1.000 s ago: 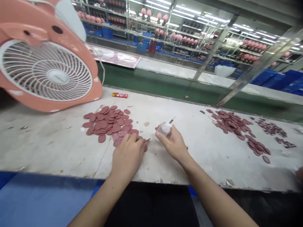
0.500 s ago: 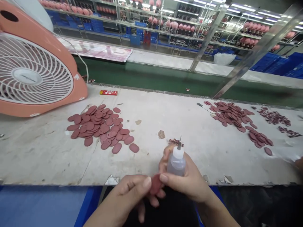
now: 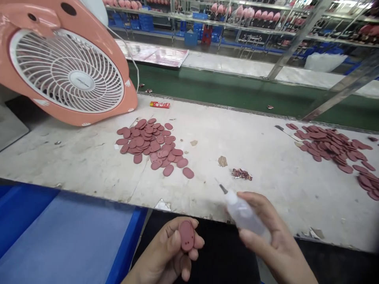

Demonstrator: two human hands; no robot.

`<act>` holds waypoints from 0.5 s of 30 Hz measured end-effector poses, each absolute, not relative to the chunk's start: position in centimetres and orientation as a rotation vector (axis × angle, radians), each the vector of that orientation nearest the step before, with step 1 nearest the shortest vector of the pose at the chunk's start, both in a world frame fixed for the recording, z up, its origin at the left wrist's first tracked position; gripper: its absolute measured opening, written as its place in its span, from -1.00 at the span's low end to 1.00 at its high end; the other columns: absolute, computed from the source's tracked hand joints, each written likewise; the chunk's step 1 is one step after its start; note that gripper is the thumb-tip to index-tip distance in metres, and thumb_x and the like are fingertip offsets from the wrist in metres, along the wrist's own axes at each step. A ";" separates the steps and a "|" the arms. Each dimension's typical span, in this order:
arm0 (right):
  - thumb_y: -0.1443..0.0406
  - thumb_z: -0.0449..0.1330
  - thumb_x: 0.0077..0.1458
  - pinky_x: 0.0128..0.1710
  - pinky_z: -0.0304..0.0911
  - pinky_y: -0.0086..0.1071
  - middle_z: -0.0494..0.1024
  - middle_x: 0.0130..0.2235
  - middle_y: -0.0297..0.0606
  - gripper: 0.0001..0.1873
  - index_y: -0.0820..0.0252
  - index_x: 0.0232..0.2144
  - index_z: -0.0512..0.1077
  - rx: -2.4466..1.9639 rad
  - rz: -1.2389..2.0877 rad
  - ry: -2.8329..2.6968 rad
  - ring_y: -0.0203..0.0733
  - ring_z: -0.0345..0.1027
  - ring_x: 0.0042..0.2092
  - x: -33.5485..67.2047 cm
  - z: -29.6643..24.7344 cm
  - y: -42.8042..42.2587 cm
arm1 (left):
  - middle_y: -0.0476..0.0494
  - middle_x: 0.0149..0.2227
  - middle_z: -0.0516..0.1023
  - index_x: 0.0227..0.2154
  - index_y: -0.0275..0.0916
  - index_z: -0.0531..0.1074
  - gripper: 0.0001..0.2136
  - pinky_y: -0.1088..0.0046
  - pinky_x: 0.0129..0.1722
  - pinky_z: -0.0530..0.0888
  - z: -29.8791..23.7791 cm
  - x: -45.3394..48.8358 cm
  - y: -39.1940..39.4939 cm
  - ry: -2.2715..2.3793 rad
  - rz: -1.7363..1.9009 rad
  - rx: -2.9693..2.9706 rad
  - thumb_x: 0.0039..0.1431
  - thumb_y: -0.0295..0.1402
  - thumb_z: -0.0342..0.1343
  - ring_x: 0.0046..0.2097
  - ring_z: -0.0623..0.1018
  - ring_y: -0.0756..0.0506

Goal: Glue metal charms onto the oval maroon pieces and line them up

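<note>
At the far left, an orange fan (image 3: 68,67) is being propped at a tilt on the pale surface (image 3: 89,161), with its white grille being turned toward the camera. Below it, a blue container (image 3: 59,236) is being kept against the near edge of the surface. Just right of the fan, a small red packet (image 3: 160,105) is being left flat near the far edge, and a loose pile of reddish ovals (image 3: 154,144) is being spread out in front of it.

Low in the middle, off the surface and in front of its near edge, a single oval piece (image 3: 187,235) is being held up by the left hand (image 3: 168,256). The fingers are being closed on it, with the thumb behind and the fingertips along its side, and its flat face with small holes is being shown to the camera.

To the right, a clear squeeze bottle (image 3: 244,215) is being grasped by the right hand (image 3: 266,240). The fingers are being wrapped around its body, and its thin needle tip (image 3: 222,188) is being pointed up and to the left, near the oval piece but apart from it.

Beyond the bottle, a brown scrap (image 3: 222,161) and a small cluster of dark bits (image 3: 242,174) are being left on the surface. At the far right, a second pile of ovals (image 3: 334,148) is being spread out, with a green belt (image 3: 237,92) running behind.
</note>
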State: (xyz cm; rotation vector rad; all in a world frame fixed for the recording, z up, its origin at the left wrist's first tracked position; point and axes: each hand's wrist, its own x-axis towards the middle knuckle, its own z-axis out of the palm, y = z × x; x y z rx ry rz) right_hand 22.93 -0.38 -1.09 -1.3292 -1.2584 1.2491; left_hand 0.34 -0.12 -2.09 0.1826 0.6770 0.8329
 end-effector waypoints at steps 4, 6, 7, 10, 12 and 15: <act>0.06 0.08 0.21 -0.64 0.10 -0.53 0.39 -0.50 -0.32 -0.62 -0.02 0.03 0.29 -1.136 1.329 -0.895 -0.38 0.07 -0.61 22.6 -0.5 -1.0 | -0.07 -0.35 0.67 -0.28 -0.19 0.61 -0.73 0.68 -0.56 0.50 -2.9 0.3 -0.5 0.655 0.924 0.156 -0.05 -0.21 0.38 -0.37 0.59 0.03; 0.02 0.15 0.13 -0.63 0.04 -0.55 0.26 -0.58 -0.42 -0.62 -0.06 -0.03 0.27 -1.153 1.390 -0.789 -0.39 -0.01 -0.61 22.2 0.0 -1.4 | -0.07 -0.34 0.68 -0.28 -0.19 0.62 -0.72 0.68 -0.55 0.50 -2.8 0.3 -0.6 0.670 0.935 0.162 -0.09 -0.21 0.40 -0.36 0.60 0.03; 0.01 0.20 0.08 -0.62 0.03 -0.55 0.22 -0.58 -0.43 -0.60 -0.08 -0.06 0.26 -1.172 1.401 -0.787 -0.37 -0.01 -0.59 22.0 0.2 -1.6 | -0.07 -0.34 0.68 -0.29 -0.19 0.62 -0.71 0.68 -0.55 0.50 -2.6 0.3 -0.6 0.697 0.933 0.164 -0.11 -0.21 0.41 -0.37 0.60 0.03; 0.02 0.25 0.03 -0.63 0.04 -0.50 0.25 -0.54 -0.39 -0.59 -0.07 -0.11 0.27 -1.155 1.390 -0.923 -0.33 0.02 -0.58 21.7 0.5 -2.1 | -0.06 -0.40 0.68 -0.34 -0.20 0.63 -0.68 0.67 -0.55 0.48 -1.5 0.3 -0.7 0.798 0.927 0.164 -0.20 -0.18 0.44 -0.41 0.59 0.04; -0.01 0.16 0.11 -0.66 0.08 -0.45 0.25 -0.55 -0.38 -0.62 -0.05 -0.08 0.29 -1.089 1.285 -1.059 -0.31 0.04 -0.62 21.7 0.3 -2.3 | -0.06 -0.42 0.68 -0.36 -0.20 0.64 -0.66 0.66 -0.54 0.48 -0.9 0.2 -0.7 0.834 0.923 0.173 -0.25 -0.17 0.46 -0.42 0.58 0.03; 0.04 -0.22 0.31 -0.69 0.20 -0.38 0.27 -0.58 -0.33 -0.58 0.03 0.02 0.24 -1.169 0.896 -1.462 -0.19 0.19 -0.64 21.6 0.2 -2.2 | -0.08 -0.43 0.68 -0.37 -0.20 0.64 -0.64 0.66 -0.54 0.46 -0.6 0.2 -0.9 0.858 0.925 0.206 -0.28 -0.15 0.46 -0.44 0.58 0.03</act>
